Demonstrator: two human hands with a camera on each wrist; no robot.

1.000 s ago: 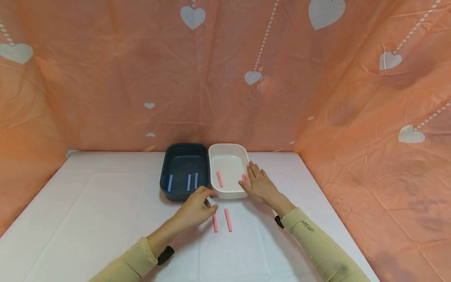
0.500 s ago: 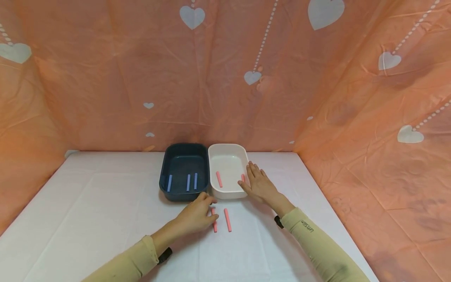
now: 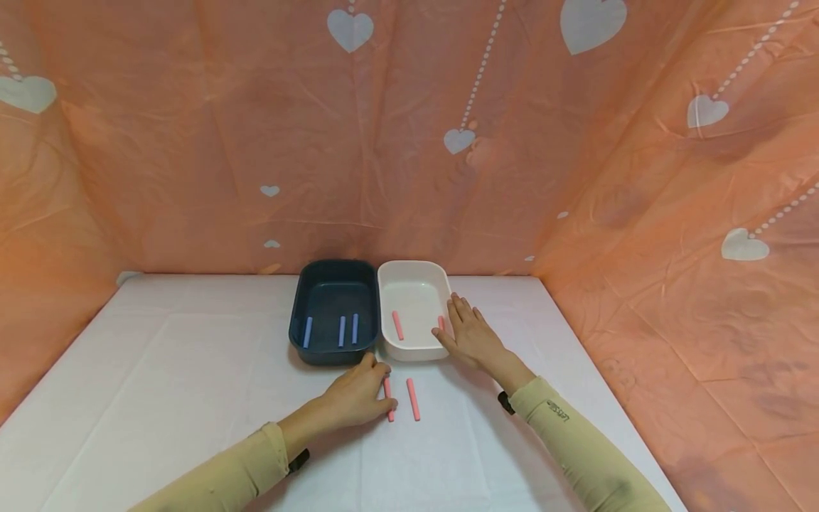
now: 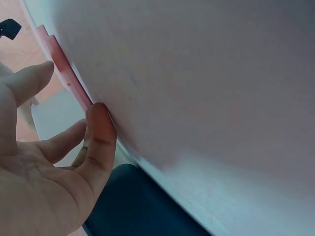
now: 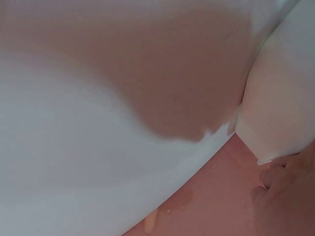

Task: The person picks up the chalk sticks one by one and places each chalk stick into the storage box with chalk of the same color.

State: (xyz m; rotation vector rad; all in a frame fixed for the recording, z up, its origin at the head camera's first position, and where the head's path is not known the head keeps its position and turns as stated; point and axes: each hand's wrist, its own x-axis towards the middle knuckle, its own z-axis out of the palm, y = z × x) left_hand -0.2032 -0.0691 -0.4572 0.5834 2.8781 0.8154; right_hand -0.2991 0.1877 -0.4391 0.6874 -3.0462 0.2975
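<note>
My left hand (image 3: 358,392) is over a pink chalk-like stick (image 3: 387,387) lying on the table. In the left wrist view its thumb and index finger are spread along this pink stick (image 4: 74,86), the fingertips right at it. A second pink stick (image 3: 413,400) lies just to the right. With fingers extended, my right hand (image 3: 473,334) rests against the right side of a white dish (image 3: 416,353), thumb over the rim. Inside that dish are two pink sticks (image 3: 398,326), one partly covered by the thumb. The right wrist view shows the dish's outer wall (image 5: 280,88) and curved fingers (image 5: 283,184).
Left of the white dish, side by side with it, stands a dark blue dish (image 3: 335,358) holding three blue sticks (image 3: 342,331). Both dishes are near the back edge of the white-covered table (image 3: 192,370). An orange curtain with hearts (image 3: 397,178) hangs behind and at both sides.
My left hand has come down and slightly toward me, its thumb moving along the nearer pink stick. My right hand, the dishes and the sticks have stayed put.
</note>
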